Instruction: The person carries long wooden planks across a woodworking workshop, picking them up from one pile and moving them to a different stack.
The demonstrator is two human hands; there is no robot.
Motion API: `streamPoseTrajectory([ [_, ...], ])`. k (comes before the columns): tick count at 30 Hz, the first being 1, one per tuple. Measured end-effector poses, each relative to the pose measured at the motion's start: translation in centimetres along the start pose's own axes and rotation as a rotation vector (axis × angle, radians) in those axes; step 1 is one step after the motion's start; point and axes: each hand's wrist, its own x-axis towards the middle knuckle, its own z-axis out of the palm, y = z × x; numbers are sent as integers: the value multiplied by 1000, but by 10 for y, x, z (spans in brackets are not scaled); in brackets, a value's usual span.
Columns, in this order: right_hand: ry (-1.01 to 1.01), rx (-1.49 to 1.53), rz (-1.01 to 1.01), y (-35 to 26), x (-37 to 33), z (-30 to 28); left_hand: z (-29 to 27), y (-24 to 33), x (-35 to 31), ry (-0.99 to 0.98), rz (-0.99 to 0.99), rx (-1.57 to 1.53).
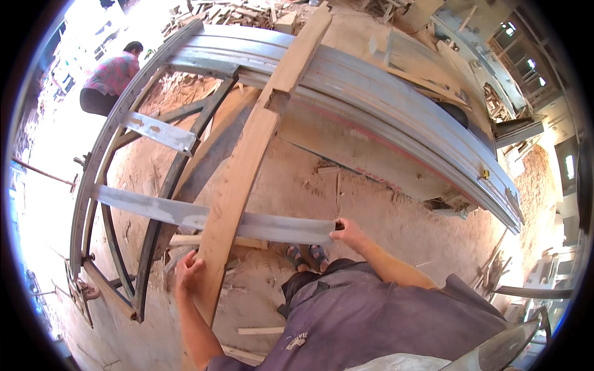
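A long wooden board (247, 154) with a notch in one edge lies over a flat metal bar (291, 227) and runs up across a long metal machine bed (346, 80). My left hand (189, 274) is closed at the board's left edge near its lower end, its fingers partly hidden. At the free right end of the metal bar, my right hand (351, 235) is closed around the tip. The bar juts out from a curved metal rail (93, 161) at the left. A second, shorter metal bar (159, 133) sticks out farther up that rail.
Dark angled frame legs (162, 216) stand beneath the rail. Wood offcuts (253, 243) lie on the dusty floor near my feet. Another person (111, 80) bends over at the upper left. A scrap wood heap (229, 15) lies beyond the machine bed.
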Motion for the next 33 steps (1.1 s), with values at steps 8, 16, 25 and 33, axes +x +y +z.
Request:
streamPoseTrajectory([
  [8, 97, -364, -262, -28, 7, 14, 13, 25, 1, -167, 59, 106],
  [16, -108, -35, -131, -18, 16, 11, 21, 13, -4, 84, 111, 145],
  [25, -331, -6, -143, -39, 36, -2, 104, 31, -49, 970, 702, 1034],
  [33, -431, -71, -115, -40, 32, 1, 147, 16, -112, 911, 528, 892],
])
